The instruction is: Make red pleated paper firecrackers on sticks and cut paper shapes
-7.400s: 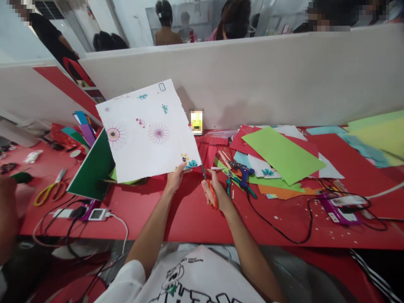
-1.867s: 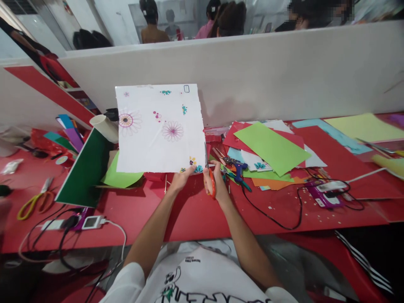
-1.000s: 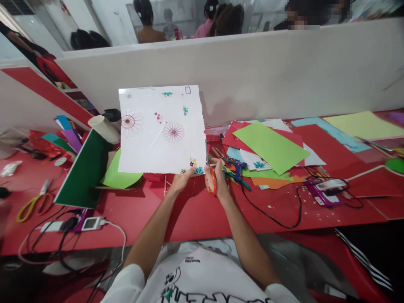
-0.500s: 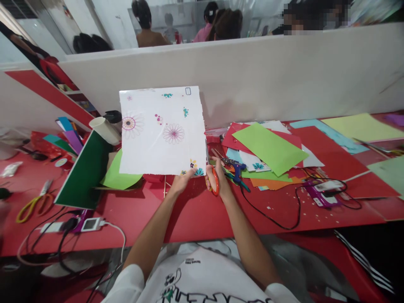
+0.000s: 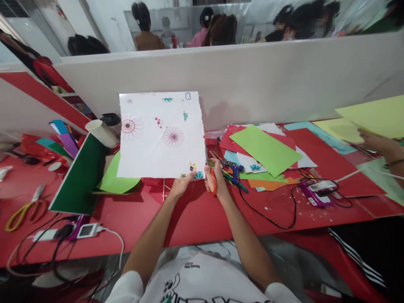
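Observation:
A white sheet with printed flowers (image 5: 151,155) stands raised in front of me. My left hand (image 5: 182,185) grips its bottom edge near the lower right corner, thumb on the front. My right hand (image 5: 217,179) is closed on orange-handled scissors (image 5: 213,182), whose blades lie along the sheet's right edge, partly hidden. That edge looks slightly jagged. Just right of my right hand, a blue glue gun (image 5: 235,169) lies on the red table (image 5: 195,223).
Green sheet (image 5: 267,149) tops a paper pile at right. Power strips with cables (image 5: 315,195) lie on both sides. Yellow-orange scissors (image 5: 27,208) and a leaning dark green board (image 5: 80,176) are at left. Another person's hand (image 5: 378,143) holds yellow paper (image 5: 375,113). A white partition (image 5: 268,80) stands behind.
Another person's hand has come in at the far right and a yellow sheet there is lifted. The view has shifted slightly; my hands keep their holds on the sheet and scissors.

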Demonstrator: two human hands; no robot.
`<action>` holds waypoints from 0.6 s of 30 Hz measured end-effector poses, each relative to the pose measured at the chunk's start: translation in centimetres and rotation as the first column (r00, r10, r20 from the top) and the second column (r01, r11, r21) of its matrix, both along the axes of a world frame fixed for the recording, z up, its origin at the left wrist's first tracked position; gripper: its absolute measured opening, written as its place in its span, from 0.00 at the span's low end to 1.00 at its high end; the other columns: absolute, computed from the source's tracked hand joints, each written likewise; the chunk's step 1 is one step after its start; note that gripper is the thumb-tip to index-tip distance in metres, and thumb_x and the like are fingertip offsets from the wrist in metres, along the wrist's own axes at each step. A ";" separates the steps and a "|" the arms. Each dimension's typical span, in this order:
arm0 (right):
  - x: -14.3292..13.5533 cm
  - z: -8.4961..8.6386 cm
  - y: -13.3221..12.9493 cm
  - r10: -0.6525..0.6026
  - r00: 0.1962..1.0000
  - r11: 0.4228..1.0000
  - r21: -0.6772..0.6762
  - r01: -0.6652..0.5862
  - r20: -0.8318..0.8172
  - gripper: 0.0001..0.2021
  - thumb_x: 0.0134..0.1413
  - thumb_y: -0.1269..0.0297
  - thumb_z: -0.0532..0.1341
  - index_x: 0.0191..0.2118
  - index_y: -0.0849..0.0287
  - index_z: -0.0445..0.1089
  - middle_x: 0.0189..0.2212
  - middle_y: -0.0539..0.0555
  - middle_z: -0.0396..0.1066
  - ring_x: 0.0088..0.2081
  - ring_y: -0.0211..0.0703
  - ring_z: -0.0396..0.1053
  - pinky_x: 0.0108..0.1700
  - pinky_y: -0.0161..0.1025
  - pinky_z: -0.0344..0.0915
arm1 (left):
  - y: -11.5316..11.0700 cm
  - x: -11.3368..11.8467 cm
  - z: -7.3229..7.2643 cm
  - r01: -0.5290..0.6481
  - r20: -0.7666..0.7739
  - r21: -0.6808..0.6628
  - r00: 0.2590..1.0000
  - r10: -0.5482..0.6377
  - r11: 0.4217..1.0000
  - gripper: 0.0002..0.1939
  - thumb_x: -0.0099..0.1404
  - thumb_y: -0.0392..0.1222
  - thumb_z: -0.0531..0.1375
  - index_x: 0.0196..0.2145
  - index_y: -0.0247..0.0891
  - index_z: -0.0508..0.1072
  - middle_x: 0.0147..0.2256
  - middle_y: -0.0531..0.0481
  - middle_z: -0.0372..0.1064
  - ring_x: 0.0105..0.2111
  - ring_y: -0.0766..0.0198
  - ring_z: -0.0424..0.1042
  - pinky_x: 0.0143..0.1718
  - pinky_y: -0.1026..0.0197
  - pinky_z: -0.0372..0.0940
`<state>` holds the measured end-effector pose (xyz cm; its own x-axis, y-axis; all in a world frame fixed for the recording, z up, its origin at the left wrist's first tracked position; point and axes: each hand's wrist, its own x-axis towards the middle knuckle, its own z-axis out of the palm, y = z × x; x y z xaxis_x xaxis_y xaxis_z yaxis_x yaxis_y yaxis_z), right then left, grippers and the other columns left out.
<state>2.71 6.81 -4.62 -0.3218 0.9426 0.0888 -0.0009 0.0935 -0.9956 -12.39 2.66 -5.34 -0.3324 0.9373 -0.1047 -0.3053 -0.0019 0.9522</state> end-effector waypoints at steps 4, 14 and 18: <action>-0.2 0.0 0.1 -0.020 1.000 1.000 0.002 0.020 -0.004 0.35 0.61 0.26 0.57 0.55 0.52 0.54 0.18 0.40 0.61 0.12 0.39 0.57 0.14 0.36 0.55 | 0.1 0.1 0.1 -0.002 0.020 0.014 1.000 0.002 1.000 0.31 0.48 0.49 0.78 0.48 0.35 0.82 0.47 0.38 0.83 0.56 0.41 0.79 0.62 0.42 0.71; 0.1 0.7 0.5 -0.020 0.998 1.000 0.017 0.019 0.067 0.35 0.61 0.25 0.55 0.54 0.52 0.55 0.18 0.41 0.62 0.11 0.40 0.59 0.13 0.37 0.55 | -0.2 0.1 0.6 -0.031 -0.083 -0.056 0.996 0.027 0.998 0.26 0.48 0.49 0.77 0.43 0.34 0.84 0.45 0.37 0.84 0.56 0.39 0.78 0.66 0.41 0.65; 0.0 0.8 0.5 -0.009 0.997 1.000 0.000 0.009 0.080 0.36 0.61 0.25 0.55 0.55 0.52 0.54 0.18 0.41 0.63 0.11 0.41 0.58 0.13 0.38 0.55 | -0.1 0.0 0.6 -0.038 -0.040 -0.072 0.999 0.035 0.997 0.27 0.48 0.47 0.77 0.45 0.34 0.83 0.48 0.38 0.83 0.56 0.41 0.79 0.66 0.42 0.65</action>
<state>2.68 7.35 -3.79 -0.3195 0.9455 0.0628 0.0799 0.0930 -0.9925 -12.41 2.52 -4.73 -0.3711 0.9150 -0.1585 -0.2692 0.0574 0.9614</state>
